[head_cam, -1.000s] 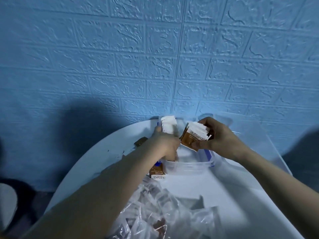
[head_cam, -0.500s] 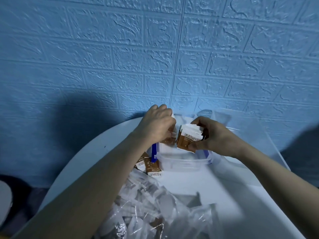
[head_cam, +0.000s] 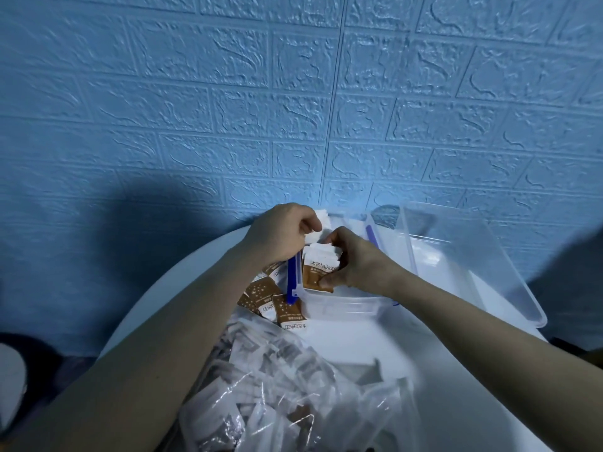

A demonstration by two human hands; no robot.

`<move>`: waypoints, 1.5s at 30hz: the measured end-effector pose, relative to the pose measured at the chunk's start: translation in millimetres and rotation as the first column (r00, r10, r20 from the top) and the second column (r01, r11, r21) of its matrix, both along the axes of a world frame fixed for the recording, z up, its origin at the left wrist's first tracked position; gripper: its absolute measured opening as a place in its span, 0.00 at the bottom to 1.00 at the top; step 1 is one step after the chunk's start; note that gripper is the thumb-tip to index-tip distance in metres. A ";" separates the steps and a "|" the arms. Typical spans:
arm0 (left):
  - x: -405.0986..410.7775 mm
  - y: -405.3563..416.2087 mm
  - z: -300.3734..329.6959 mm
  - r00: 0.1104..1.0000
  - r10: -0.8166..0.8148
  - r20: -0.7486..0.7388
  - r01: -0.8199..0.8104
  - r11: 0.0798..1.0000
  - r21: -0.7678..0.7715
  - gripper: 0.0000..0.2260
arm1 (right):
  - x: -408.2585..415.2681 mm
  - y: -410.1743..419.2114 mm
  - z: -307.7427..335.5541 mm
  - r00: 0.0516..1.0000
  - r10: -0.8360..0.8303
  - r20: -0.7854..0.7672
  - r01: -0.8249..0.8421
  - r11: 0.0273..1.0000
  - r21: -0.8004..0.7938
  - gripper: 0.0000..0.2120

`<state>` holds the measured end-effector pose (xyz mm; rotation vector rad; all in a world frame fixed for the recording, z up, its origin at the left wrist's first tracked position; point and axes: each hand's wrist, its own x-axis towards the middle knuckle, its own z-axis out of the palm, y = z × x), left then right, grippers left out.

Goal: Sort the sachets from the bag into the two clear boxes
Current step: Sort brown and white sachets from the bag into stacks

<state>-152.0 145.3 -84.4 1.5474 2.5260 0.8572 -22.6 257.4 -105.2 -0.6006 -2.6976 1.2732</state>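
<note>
My right hand [head_cam: 354, 264] grips a stack of brown-and-white sachets [head_cam: 318, 272] upright over the near clear box [head_cam: 342, 306], which has blue latches. My left hand [head_cam: 282, 231] is curled just left of it and pinches white sachets [head_cam: 315, 236] at the fingertips. Several brown sachets [head_cam: 277, 303] lie on the table left of the box. The clear plastic bag [head_cam: 277, 393] of sachets lies crumpled at the front. A second clear box [head_cam: 421, 252] stands behind and right, partly hidden by my right hand.
A clear lid [head_cam: 473, 265] leans at the right rear of the round white table [head_cam: 440, 402]. The blue brick-patterned wall [head_cam: 293, 109] rises right behind the table. The table edge curves away on the left.
My left hand has moved from beside the box up and over it, then closer to my right hand. The stack in my right hand has dropped lower into the near box.
</note>
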 end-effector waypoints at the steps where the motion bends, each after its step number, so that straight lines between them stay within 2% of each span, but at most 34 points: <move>1: -0.3 -3.3 -0.2 0.999 -0.033 0.006 0.033 0.999 -0.016 0.16 | 0.1 -2.3 -0.1 1.000 -0.002 -0.002 0.002 1.000 0.014 0.27; 3: 0.5 -9.2 -3.2 0.996 -0.087 0.010 0.088 0.995 -0.053 0.16 | 1.2 -4.7 -0.2 1.000 -0.012 -0.020 0.013 0.999 0.053 0.28; 6: 6.6 -17.0 -10.0 0.996 -0.081 -0.031 0.076 0.989 -0.131 0.18 | 2.4 -5.8 0.0 0.998 -0.052 -0.027 0.055 0.990 0.127 0.33; 10: 13.8 -21.4 -16.9 0.987 -0.078 -0.140 0.061 0.991 -0.122 0.19 | 7.1 -7.2 4.2 0.991 -0.088 0.104 0.057 0.961 0.269 0.45; 12: 15.4 -22.3 -18.4 0.986 -0.094 -0.137 0.074 0.987 -0.144 0.20 | 8.5 -6.7 5.5 0.980 -0.088 0.177 0.031 0.953 0.300 0.42; 15: 18.3 -23.8 -18.5 0.990 -0.088 -0.114 0.073 0.989 -0.128 0.21 | 7.9 -7.9 6.3 0.945 -0.104 0.309 -0.008 0.939 0.343 0.30; 18: 22.6 -25.0 -18.7 0.993 -0.049 -0.112 0.039 0.995 -0.088 0.20 | 2.2 -7.7 3.0 0.931 -0.100 0.350 -0.003 0.960 0.282 0.20; 21: 26.9 -27.6 -19.0 0.986 0.035 -0.165 -0.046 0.997 -0.065 0.19 | -2.5 -6.3 -1.3 0.961 -0.084 0.263 0.037 0.983 0.181 0.07; 23: 28.1 -28.4 -18.8 0.979 0.067 -0.195 -0.082 0.994 -0.069 0.20 | -2.6 -6.3 -3.3 0.977 -0.087 0.194 0.060 0.988 0.143 0.10; 25: 29.2 -28.3 -19.0 0.991 0.070 -0.114 -0.081 0.992 -0.097 0.27 | -1.7 -7.3 -4.9 0.983 -0.085 0.166 0.067 0.992 0.110 0.11; 27: 31.1 -28.2 -17.3 0.998 0.055 0.022 -0.052 0.988 -0.144 0.33 | -2.9 -6.4 -6.9 0.978 -0.079 0.194 0.062 0.994 0.089 0.19; 30: 35.3 -27.2 -14.8 0.992 0.031 0.119 -0.010 0.985 -0.171 0.29 | -7.5 -4.7 -6.3 0.949 -0.076 0.306 0.040 0.992 0.123 0.18; 33: 35.8 -26.8 -16.1 0.993 0.019 0.119 0.005 0.981 -0.193 0.30 | -10.1 -6.4 -4.6 0.943 -0.030 0.331 0.012 0.998 0.057 0.12; 36: 29.3 -24.9 -18.6 0.998 0.031 0.049 -0.018 0.968 -0.252 0.29 | -10.3 -6.8 -6.2 0.949 0.011 0.315 -0.001 0.999 -0.032 0.12; 40: 23.6 -19.7 -17.7 1.000 -0.016 -0.017 0.010 0.951 -0.310 0.26 | -10.4 -6.2 -8.6 0.947 -0.005 0.320 0.010 1.000 -0.014 0.14; 45: 24.3 -14.5 -20.6 1.000 0.017 0.012 -0.011 0.924 -0.383 0.32 | -8.4 -9.0 -6.6 0.947 -0.015 0.320 0.012 1.000 0.011 0.15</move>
